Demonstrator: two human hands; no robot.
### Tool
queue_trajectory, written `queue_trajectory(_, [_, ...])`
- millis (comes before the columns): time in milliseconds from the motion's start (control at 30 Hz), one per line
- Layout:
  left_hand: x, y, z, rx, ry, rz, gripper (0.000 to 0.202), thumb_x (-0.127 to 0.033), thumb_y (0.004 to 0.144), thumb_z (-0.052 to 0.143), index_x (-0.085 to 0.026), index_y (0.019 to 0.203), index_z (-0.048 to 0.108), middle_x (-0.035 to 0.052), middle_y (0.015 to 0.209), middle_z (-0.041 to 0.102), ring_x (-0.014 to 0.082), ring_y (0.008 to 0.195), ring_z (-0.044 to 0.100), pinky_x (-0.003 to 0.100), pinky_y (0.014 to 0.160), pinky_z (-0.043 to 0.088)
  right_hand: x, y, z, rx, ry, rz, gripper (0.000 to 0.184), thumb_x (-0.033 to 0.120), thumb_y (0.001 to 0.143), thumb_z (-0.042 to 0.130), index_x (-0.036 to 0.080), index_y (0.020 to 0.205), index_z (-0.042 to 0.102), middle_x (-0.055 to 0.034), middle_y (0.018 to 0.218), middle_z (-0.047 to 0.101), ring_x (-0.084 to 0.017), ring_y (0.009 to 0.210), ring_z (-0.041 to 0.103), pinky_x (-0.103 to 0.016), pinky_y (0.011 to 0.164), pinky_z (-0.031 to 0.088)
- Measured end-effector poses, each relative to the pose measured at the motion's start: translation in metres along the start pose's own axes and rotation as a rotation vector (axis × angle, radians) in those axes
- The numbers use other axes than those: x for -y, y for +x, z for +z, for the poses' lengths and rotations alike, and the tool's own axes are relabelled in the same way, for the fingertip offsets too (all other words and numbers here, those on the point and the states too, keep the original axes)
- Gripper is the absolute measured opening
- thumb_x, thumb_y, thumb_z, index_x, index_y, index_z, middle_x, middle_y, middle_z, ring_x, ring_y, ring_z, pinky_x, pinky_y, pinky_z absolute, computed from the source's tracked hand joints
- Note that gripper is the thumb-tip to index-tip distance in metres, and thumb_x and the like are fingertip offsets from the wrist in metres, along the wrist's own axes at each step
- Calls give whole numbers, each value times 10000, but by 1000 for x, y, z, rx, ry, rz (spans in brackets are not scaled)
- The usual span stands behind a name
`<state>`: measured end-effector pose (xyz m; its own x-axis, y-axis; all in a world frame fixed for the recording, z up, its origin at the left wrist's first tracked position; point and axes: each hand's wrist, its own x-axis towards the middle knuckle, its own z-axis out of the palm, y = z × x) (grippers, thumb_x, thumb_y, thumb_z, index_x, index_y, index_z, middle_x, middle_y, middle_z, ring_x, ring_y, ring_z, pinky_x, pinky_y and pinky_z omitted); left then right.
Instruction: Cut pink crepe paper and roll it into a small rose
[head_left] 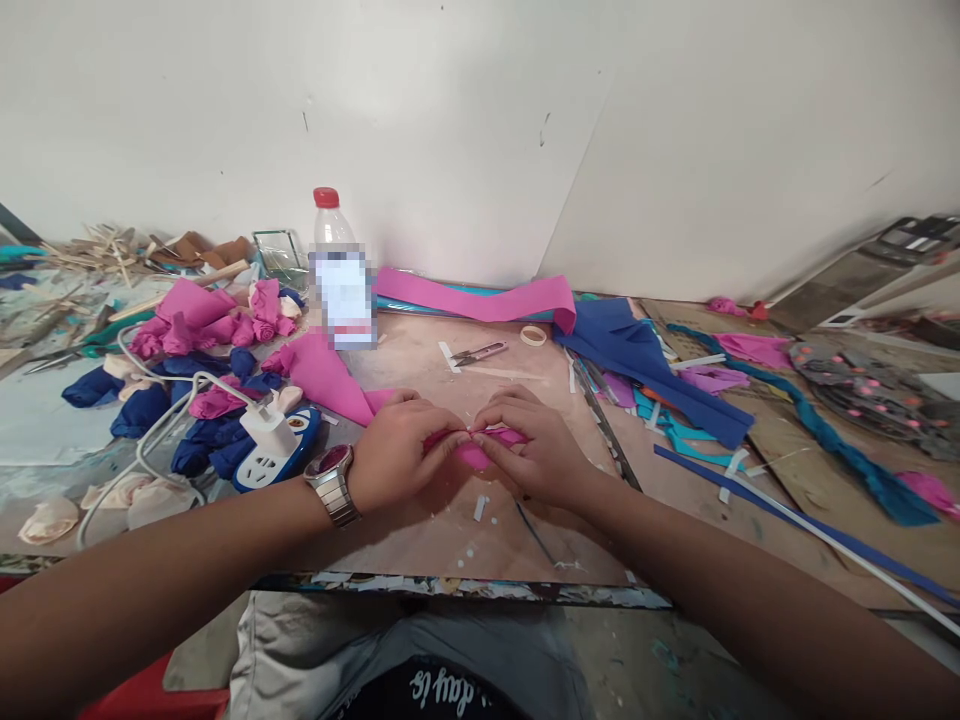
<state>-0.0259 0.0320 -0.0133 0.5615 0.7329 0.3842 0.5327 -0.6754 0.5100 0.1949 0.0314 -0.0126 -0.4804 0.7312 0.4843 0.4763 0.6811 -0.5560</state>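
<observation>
Both hands meet over the middle of the board and pinch a pink crepe paper strip (326, 378). My left hand (405, 450), with a metal-band watch (332, 482) on its wrist, is closed on the strip. From there the strip trails off to the upper left. Thumb and fingertips of my right hand (534, 447) press the paper close beside the left thumb. A small pink fold shows below the fingertips. Beyond the hands lie a pink-handled pair of thread snips (480, 353) and a roll of tape (533, 336).
Pink, blue and cream paper flowers (214, 445) crowd the left side, with a charger (268, 430) in a blue power strip (304, 430). A red-capped bottle (328, 215) stands behind a phone (345, 300). Blue crepe paper (652, 365) and a white stick (832, 540) lie at right.
</observation>
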Motion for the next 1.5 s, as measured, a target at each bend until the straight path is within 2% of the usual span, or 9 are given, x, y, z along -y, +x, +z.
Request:
queue_trajectory(133, [2, -1, 2, 0, 20, 10, 239, -346, 1025, 545, -229, 971, 746, 10, 939, 801, 186, 826, 680, 387, 884, 400, 0, 0, 0, 12, 15, 29, 55, 247, 920, 678, 210, 904, 715, -46, 864, 714, -227, 937, 592, -396, 868, 480])
queue_trajectory(400, [-1, -1, 1, -1, 37, 43, 233, -337, 1024, 537, -222, 982, 736, 21, 951, 798, 199, 865, 684, 388, 890, 388, 3, 1, 0, 49, 99, 138, 70, 241, 894, 671, 205, 838, 695, -43, 852, 697, -214, 907, 597, -366, 824, 475])
queue_trajectory(567, [-3, -1, 1, 41, 19, 45, 186, -290, 1001, 553, -213, 997, 723, 18, 947, 786, 194, 860, 679, 398, 926, 380, 4, 1, 1, 88, 124, 197, 68, 188, 865, 636, 200, 845, 700, -45, 885, 693, -210, 925, 606, -358, 840, 469])
queue_trajectory(767, [0, -1, 4, 80, 126, 66, 243, -309, 1034, 501, -203, 954, 705, 22, 909, 765, 200, 857, 664, 414, 937, 356, 4, 1, 3, 114, 144, 276, 73, 192, 833, 638, 193, 818, 710, -39, 874, 692, -197, 885, 613, -338, 809, 458])
queue_trajectory(900, [0, -1, 3, 81, 145, 75, 258, -313, 1038, 487, -203, 953, 705, 26, 896, 760, 205, 867, 661, 422, 952, 350, 3, 2, 3, 133, 152, 292, 84, 185, 826, 623, 186, 793, 700, -38, 860, 690, -192, 866, 614, -330, 794, 455])
queue_trajectory(1100, [-2, -1, 0, 89, 19, 7, 234, -303, 1010, 515, -210, 970, 726, 34, 904, 769, 205, 854, 666, 415, 935, 376, 3, 2, 2, 124, 144, 276, 89, 222, 852, 639, 189, 832, 720, -41, 869, 712, -196, 873, 624, -331, 794, 460])
queue_trajectory(1300, [-1, -1, 2, 109, 53, 16, 239, -313, 1005, 520, -221, 965, 736, 39, 888, 769, 209, 843, 663, 424, 949, 373, 0, 1, 3, 112, 117, 255, 76, 200, 831, 652, 191, 826, 727, -41, 859, 709, -186, 841, 629, -319, 770, 473])
queue_trajectory(1500, [-1, -1, -1, 59, 21, 14, 213, -279, 989, 518, -216, 977, 720, 32, 914, 771, 214, 856, 661, 416, 921, 385, -1, 4, -1, 136, 140, 301, 138, 267, 876, 607, 179, 838, 706, -43, 848, 710, -179, 798, 620, -302, 733, 472])
